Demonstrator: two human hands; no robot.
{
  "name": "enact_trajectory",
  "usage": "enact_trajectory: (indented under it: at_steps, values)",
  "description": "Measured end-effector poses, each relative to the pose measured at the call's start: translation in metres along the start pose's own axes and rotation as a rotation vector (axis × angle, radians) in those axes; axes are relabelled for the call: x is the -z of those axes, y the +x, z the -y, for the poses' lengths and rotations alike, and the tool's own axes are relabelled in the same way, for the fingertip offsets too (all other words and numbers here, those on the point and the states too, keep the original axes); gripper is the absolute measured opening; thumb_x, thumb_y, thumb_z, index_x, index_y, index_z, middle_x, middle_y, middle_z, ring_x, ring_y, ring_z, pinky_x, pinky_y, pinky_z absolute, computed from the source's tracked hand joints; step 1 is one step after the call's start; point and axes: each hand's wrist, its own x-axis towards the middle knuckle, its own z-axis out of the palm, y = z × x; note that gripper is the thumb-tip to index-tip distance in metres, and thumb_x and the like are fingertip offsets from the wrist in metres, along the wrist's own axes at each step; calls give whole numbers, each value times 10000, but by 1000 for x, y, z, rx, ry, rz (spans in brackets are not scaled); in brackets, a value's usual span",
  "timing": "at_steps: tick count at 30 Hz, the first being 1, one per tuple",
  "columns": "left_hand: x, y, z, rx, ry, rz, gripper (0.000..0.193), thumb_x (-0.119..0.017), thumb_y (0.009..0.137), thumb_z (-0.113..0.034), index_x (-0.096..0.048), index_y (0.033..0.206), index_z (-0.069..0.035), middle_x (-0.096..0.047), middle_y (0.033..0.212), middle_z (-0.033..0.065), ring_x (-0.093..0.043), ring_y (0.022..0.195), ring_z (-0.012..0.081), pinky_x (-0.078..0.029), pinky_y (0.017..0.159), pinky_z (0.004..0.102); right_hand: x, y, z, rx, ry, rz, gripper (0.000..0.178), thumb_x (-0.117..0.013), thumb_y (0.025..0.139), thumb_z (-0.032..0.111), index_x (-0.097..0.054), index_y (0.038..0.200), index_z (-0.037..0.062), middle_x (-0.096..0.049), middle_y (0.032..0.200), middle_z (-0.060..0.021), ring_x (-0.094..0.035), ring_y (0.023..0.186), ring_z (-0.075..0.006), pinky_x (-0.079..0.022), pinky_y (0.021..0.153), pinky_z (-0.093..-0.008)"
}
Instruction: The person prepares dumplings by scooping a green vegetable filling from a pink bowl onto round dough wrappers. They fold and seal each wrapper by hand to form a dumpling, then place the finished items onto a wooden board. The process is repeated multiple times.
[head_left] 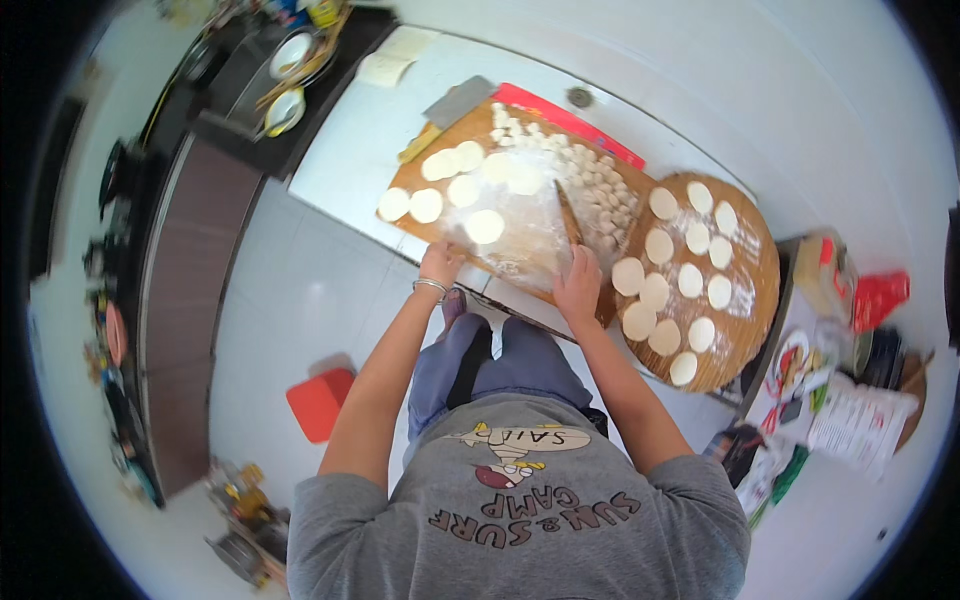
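My right hand [577, 287] is closed round the near end of a wooden rolling pin [568, 212], which points away over a floured cutting board [500, 262]. My left hand [440, 264], with a bangle at the wrist, is at the board's near edge, its fingers blurred. Just beyond it lies a round dough wrapper [485, 227]. More wrappers [425, 206] are spread over the board's left half, some overlapping. Many small dough pieces [600, 185] cover its far and right side.
At the right, a round wooden board [760, 300] carries several wrappers [690, 281]. A cleaver [460, 102] lies at the far left corner, beside a red strip [570, 125]. Bowls [285, 112] stand on the dark counter. A red stool [320, 404] is on the floor.
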Motion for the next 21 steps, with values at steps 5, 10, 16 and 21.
enact_trajectory:
  at_steps: [5,10,16,21]
  values:
    - [4,-31,18,125,-296,-177,394,-687,759,-180,-567,1087,2,-617,1032,156,-644,796,229,-522,727,333,-3,38,29,238,-110,25,527,-637,787,198,-423,1237,27,-454,1235,-200,-431,1150,-370,-342,956,-466]
    - [85,-74,89,221,-286,-331,379,-683,765,-165,-568,1087,-2,-612,1052,165,-646,810,231,-525,737,335,-59,38,134,292,9,125,503,-624,800,203,-432,1234,37,-466,1217,-198,-443,1131,-364,-347,938,-471]
    - [171,-91,182,265,-439,-484,386,-681,771,-153,-564,1103,7,-581,1083,189,-640,813,242,-521,741,336,-132,51,262,528,211,64,462,-635,787,171,-460,1192,33,-481,1191,-186,-464,1107,-352,-377,914,-447]
    - [256,-94,252,241,-474,-534,375,-678,783,-134,-559,1106,15,-599,1073,158,-636,809,204,-523,730,304,-180,52,378,549,286,28,424,-634,789,155,-473,1156,17,-514,1132,-174,-503,1050,-349,-413,869,-431]
